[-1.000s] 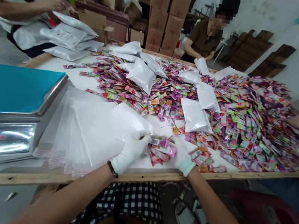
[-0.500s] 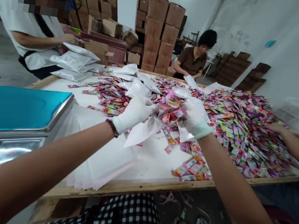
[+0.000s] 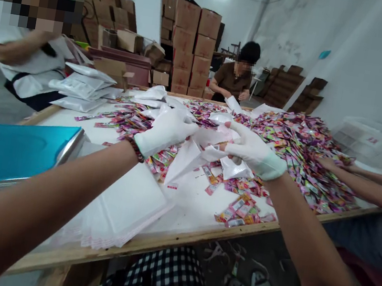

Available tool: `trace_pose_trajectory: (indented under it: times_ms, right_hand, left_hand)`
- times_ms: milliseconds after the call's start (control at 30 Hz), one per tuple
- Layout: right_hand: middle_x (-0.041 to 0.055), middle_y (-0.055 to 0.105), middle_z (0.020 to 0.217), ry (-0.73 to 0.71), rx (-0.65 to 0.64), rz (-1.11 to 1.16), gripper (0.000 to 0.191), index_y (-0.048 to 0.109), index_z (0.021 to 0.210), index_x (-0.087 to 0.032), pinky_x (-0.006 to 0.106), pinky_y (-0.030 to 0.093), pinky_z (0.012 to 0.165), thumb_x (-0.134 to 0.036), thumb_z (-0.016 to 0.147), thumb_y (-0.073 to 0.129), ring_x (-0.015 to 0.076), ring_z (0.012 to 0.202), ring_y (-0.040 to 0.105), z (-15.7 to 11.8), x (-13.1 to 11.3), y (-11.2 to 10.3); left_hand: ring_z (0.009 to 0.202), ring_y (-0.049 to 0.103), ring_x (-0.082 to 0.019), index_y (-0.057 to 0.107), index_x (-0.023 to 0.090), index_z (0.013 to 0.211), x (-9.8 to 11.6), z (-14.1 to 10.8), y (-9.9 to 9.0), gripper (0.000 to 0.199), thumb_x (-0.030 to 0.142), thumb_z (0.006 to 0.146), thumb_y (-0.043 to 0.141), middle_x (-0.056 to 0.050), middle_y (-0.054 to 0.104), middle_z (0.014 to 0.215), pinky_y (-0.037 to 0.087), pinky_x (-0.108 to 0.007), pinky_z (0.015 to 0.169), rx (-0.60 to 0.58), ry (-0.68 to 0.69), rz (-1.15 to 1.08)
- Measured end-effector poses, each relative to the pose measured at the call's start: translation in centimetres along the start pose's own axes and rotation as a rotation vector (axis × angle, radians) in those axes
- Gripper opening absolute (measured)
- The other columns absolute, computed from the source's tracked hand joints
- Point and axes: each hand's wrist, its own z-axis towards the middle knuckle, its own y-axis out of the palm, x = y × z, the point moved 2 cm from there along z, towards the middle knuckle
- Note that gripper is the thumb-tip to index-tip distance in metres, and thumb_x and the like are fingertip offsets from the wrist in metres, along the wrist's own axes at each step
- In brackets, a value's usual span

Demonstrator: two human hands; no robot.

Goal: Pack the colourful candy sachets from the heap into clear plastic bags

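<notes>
Left hand (image 3: 167, 132), gloved, is closed on the edge of a white bag (image 3: 184, 159) held up over the table (image 3: 195, 206), mid-frame between both hands. Right hand (image 3: 257, 156), also gloved, has fingers parted at the bag's right side; grip looks blurred, can't tell if it's pinching. Loose sachets (image 3: 242, 209) lie nearer the front edge, big sachet pile (image 3: 309, 152) to the right, flat empty bags (image 3: 127, 200) left, beside the blue-topped unit (image 3: 12, 151).

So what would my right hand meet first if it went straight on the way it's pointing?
The white plastic bag by your right hand, perhaps touching its fingertips; beyond it, probably your left hand, though depth is unclear.
</notes>
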Motion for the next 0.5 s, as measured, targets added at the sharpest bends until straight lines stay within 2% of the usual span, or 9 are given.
trace_pose_trajectory:
  times_ms: [67,100,233,300,367,433,500]
  right_hand:
    - [-0.0068,0.059,0.060,0.033,-0.074,0.004,0.078,0.036,0.147,-0.019,0.018,0.040,0.042,-0.023,0.074,0.062,0.0096,0.044,0.051,-3.1,1.4,0.7]
    - [-0.0067,0.059,0.062,0.053,-0.109,-0.007,0.078,0.031,0.150,-0.019,0.019,0.041,0.044,-0.024,0.077,0.059,0.0100,0.045,0.052,-4.9,2.6,1.4]
    - [-0.0037,0.062,0.067,0.172,-0.186,-0.226,0.073,0.033,0.149,-0.015,0.025,0.048,0.056,-0.028,0.082,0.059,0.0142,0.057,0.059,-12.9,9.4,4.7]
    - [0.0006,0.067,0.077,0.236,-0.127,-0.363,0.072,0.036,0.147,-0.014,0.029,0.051,0.067,-0.030,0.082,0.062,0.0180,0.070,0.063,-16.5,11.9,5.7]
    - [0.0034,0.070,0.085,0.272,-0.006,-0.444,0.062,0.044,0.140,-0.014,0.031,0.051,0.074,-0.032,0.083,0.062,0.0194,0.076,0.065,-19.2,12.7,5.8]
    - [0.0037,0.070,0.088,0.265,0.067,-0.461,0.042,0.057,0.124,-0.016,0.030,0.051,0.076,-0.033,0.086,0.058,0.0183,0.077,0.065,-20.7,12.5,5.5]
    - [0.0045,0.070,0.091,0.207,0.040,-0.491,0.024,0.065,0.106,-0.018,0.029,0.051,0.079,-0.031,0.089,0.054,0.0180,0.082,0.065,-21.2,11.8,5.7]
  left_hand:
    - [0.050,0.043,-0.010,0.059,0.015,0.058,0.7,-2.2,1.7,0.023,0.025,0.078,0.054,0.002,0.050,0.051,0.030,-0.022,0.050,-0.007,0.163,0.005]
    - [0.053,0.046,-0.011,0.062,0.015,0.060,0.7,-3.8,3.1,0.023,0.024,0.078,0.053,0.001,0.054,0.055,0.032,-0.023,0.053,-0.028,0.209,0.006]
    - [0.070,0.058,-0.015,0.071,0.017,0.078,-1.3,-12.0,10.5,0.022,0.024,0.082,0.051,-0.003,0.068,0.076,0.044,-0.025,0.067,-0.255,0.202,-0.035]
    - [0.077,0.060,-0.016,0.071,0.018,0.089,-2.6,-16.2,12.9,0.021,0.025,0.084,0.051,-0.005,0.069,0.087,0.046,-0.027,0.074,-0.295,0.186,-0.079]
    - [0.081,0.060,-0.017,0.068,0.017,0.097,-4.0,-19.9,13.5,0.023,0.031,0.086,0.053,-0.005,0.067,0.093,0.046,-0.028,0.077,-0.211,0.095,-0.125]
    - [0.077,0.059,-0.017,0.065,0.017,0.093,-5.2,-22.6,13.1,0.028,0.042,0.088,0.054,-0.004,0.065,0.086,0.046,-0.028,0.074,-0.162,-0.076,-0.179]
    - [0.067,0.056,-0.015,0.061,0.017,0.081,-6.0,-24.7,13.2,0.036,0.053,0.087,0.054,-0.001,0.061,0.072,0.044,-0.027,0.065,-0.267,-0.256,-0.276]
